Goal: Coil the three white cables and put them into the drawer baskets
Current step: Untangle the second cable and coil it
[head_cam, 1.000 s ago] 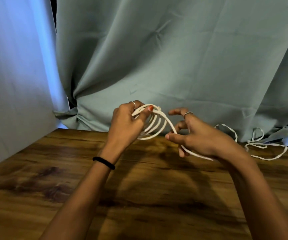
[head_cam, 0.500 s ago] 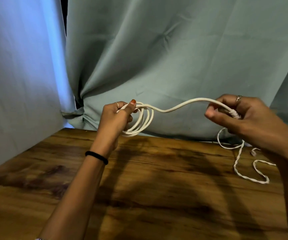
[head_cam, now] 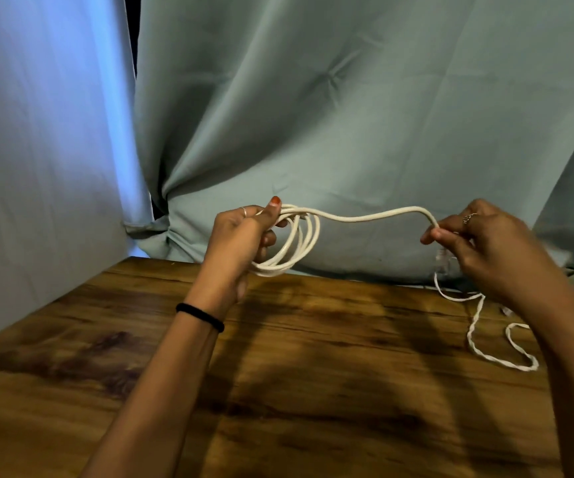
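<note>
Both hands I see pinch one cable [head_cam: 365, 217] above the table [head_cam: 313, 374]: left hand [head_cam: 244, 236] grips its coil, right hand [head_cam: 479, 246] its end, the span running left-right.

We see a wooden table [head_cam: 313, 391] with dark grain streaks across its brown top. Behind its far edge hangs a grey-green curtain [head_cam: 347, 132] in deep folds, and to the left a paler curtain panel [head_cam: 37, 150] glows bluish, reaching down past the table's edge.
</note>
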